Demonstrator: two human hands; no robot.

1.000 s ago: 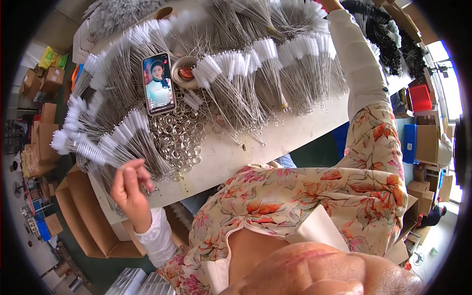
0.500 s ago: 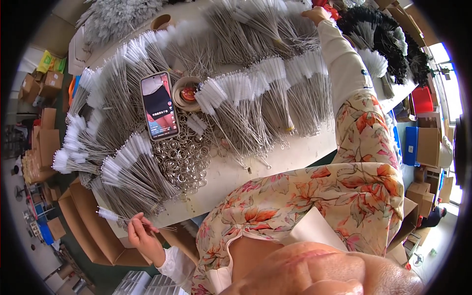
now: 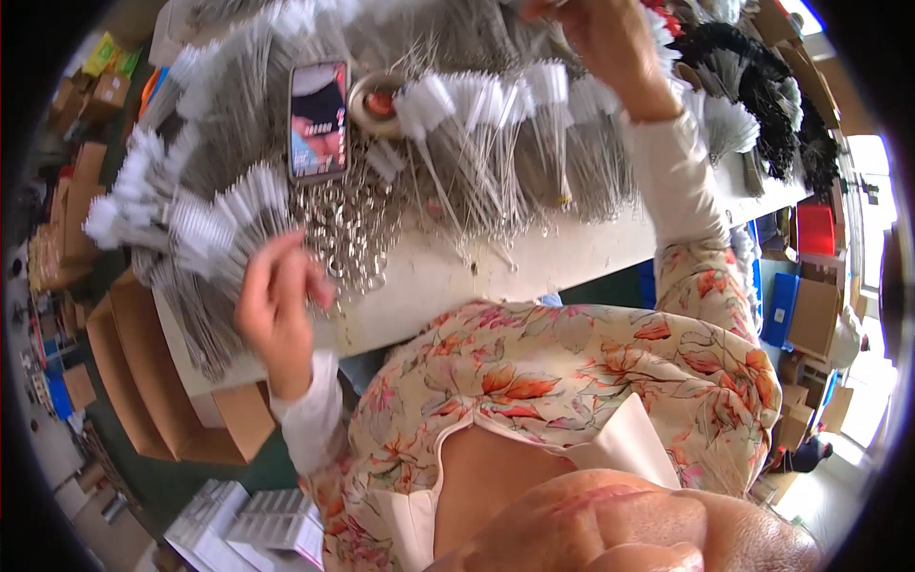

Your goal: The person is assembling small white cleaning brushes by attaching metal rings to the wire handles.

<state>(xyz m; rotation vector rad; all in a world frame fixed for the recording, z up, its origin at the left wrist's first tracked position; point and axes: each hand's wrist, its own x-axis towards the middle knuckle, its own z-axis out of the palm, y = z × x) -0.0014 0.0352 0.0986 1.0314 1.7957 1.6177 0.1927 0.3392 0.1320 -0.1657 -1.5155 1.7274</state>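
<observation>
My left hand [image 3: 279, 315] is over the near left of the table, beside a pile of metal rings [image 3: 348, 234] and a bundle of thin wire-handled brushes [image 3: 229, 214] with white bristles. Its fingers look apart, though blurred, and no brush shows in them. Stretched to the far side, my right hand [image 3: 615, 52] is above more white-bristled brushes [image 3: 477, 114]. Motion blur and the picture's upper edge hide its fingertips and anything they may hold. A phone [image 3: 319, 124] with a lit screen lies behind the rings.
Next to the phone is a round cream container [image 3: 367, 107] with something red inside. Black-bristled brushes [image 3: 734, 76] are heaped at the far right of the pale table [image 3: 429, 286]. An open cardboard box [image 3: 152, 381] stands on the floor left, near white plastic trays [image 3: 248, 524].
My left hand has moved up and in over the table's edge; the brush it held is no longer visible. My right hand has come back from the red things at the far right, moving left.
</observation>
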